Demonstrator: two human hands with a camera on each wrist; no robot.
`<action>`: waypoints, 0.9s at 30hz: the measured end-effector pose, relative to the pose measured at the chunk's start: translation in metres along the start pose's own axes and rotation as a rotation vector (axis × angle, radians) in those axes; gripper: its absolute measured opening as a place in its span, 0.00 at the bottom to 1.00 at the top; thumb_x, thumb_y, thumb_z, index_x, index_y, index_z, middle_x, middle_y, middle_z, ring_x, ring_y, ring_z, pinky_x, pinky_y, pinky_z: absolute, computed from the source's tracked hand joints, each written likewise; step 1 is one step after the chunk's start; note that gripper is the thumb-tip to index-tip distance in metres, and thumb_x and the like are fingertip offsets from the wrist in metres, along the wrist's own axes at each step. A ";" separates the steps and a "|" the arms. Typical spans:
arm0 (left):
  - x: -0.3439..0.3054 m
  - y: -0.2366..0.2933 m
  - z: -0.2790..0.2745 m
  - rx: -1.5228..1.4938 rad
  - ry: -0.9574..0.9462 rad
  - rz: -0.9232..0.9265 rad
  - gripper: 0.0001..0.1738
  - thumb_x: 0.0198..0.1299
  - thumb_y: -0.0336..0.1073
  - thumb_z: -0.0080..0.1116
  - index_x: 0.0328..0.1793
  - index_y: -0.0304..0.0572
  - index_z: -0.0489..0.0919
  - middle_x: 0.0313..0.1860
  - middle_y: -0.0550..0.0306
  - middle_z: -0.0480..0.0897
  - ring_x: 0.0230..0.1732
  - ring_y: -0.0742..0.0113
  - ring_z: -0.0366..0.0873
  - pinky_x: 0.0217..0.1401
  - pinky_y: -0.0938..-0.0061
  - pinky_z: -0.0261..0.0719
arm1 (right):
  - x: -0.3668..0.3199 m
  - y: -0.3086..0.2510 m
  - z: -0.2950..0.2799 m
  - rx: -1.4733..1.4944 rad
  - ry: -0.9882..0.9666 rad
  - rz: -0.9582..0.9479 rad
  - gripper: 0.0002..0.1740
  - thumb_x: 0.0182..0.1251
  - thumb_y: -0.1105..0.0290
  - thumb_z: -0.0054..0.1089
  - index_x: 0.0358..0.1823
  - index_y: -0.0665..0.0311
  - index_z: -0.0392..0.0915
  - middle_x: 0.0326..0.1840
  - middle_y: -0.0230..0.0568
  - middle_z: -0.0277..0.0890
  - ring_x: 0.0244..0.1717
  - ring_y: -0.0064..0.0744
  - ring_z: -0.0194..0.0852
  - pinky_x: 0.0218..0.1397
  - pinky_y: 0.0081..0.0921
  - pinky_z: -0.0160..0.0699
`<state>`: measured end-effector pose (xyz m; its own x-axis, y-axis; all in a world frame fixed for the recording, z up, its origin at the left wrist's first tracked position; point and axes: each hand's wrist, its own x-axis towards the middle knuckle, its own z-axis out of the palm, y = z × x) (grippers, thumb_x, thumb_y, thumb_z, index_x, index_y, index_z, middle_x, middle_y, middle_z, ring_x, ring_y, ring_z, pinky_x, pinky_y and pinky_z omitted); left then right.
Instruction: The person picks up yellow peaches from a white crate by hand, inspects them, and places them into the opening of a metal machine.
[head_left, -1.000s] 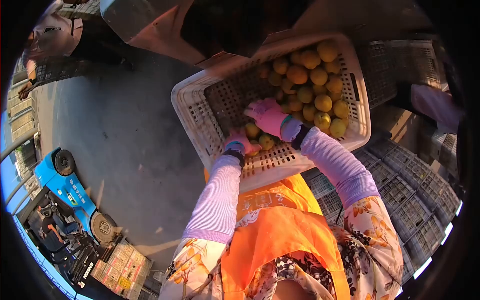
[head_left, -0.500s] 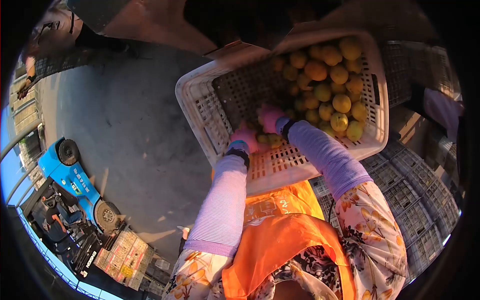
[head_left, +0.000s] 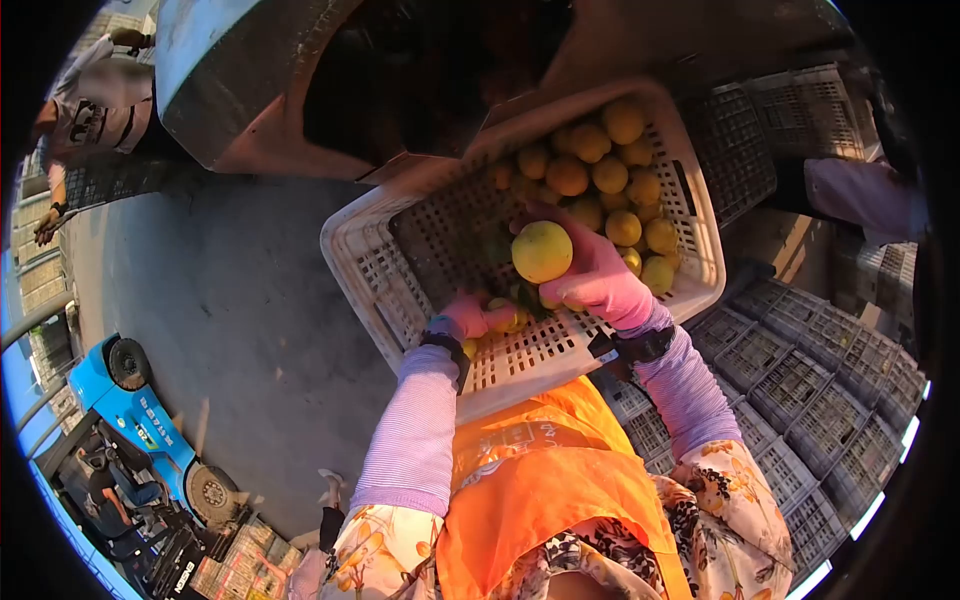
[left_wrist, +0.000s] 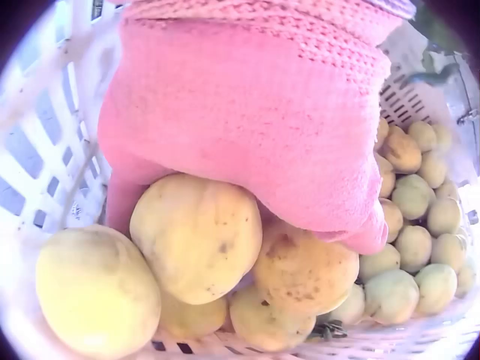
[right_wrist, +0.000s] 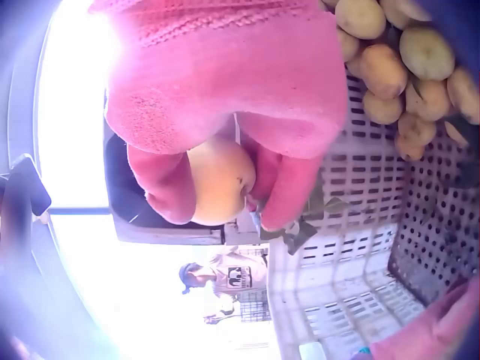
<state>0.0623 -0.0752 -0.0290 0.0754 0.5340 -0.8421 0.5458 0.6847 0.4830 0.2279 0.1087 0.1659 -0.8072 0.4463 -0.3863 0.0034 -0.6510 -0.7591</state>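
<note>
My right hand (head_left: 600, 280), in a pink glove, holds a round yellow-green fruit (head_left: 542, 251) raised over the white slatted crate (head_left: 345, 235). Fingers and thumb curl round that fruit (right_wrist: 217, 180) in the right wrist view, with green leaves (right_wrist: 301, 232) beside the fingertips. Down at the crate's near left part is my gloved left hand (head_left: 463, 316). The left wrist view shows the left hand (left_wrist: 240, 127) curled over a yellow fruit (left_wrist: 196, 238), its fingers partly hidden, with a brown-spotted fruit (left_wrist: 306, 271) against it. More fruit (head_left: 610, 174) fills the crate's right side.
A metal-edged machine or chute (head_left: 250, 110) stands beyond the crate. Stacked crates (head_left: 810, 380) are at the right, a blue forklift (head_left: 135, 410) with a seated person at the lower left. Another person (head_left: 105, 115) stands at the upper left; a sleeve (head_left: 860, 195) shows at the right.
My right hand has risen from inside the crate and now holds a fruit above it. The left hand remains low in the crate. The head view has shifted, moving the machine further into view.
</note>
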 end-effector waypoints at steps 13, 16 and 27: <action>0.037 -0.010 0.008 -0.787 0.025 -0.013 0.43 0.65 0.72 0.55 0.73 0.45 0.76 0.64 0.52 0.83 0.69 0.54 0.77 0.72 0.58 0.72 | -0.023 -0.006 0.005 -0.033 0.081 -0.084 0.56 0.61 0.46 0.70 0.81 0.71 0.53 0.71 0.46 0.72 0.69 0.34 0.73 0.72 0.30 0.69; 0.016 0.026 0.025 -1.451 0.136 0.255 0.45 0.66 0.75 0.50 0.74 0.47 0.74 0.66 0.53 0.81 0.68 0.55 0.77 0.71 0.56 0.74 | -0.030 -0.005 0.006 0.091 0.081 -0.150 0.53 0.62 0.49 0.70 0.80 0.71 0.56 0.71 0.46 0.71 0.70 0.35 0.72 0.75 0.31 0.67; -0.184 0.133 -0.055 -1.716 0.053 0.791 0.58 0.53 0.85 0.55 0.77 0.49 0.69 0.77 0.49 0.70 0.77 0.52 0.67 0.82 0.50 0.61 | -0.052 -0.041 0.073 -0.723 0.323 -0.571 0.44 0.54 0.64 0.77 0.73 0.68 0.70 0.77 0.52 0.65 0.69 0.40 0.76 0.70 0.34 0.76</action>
<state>0.0750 -0.0554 0.2029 -0.1825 0.9204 -0.3458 -0.9097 -0.0246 0.4146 0.2266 0.0667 0.2555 -0.5996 0.7945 0.0965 0.1099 0.2011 -0.9734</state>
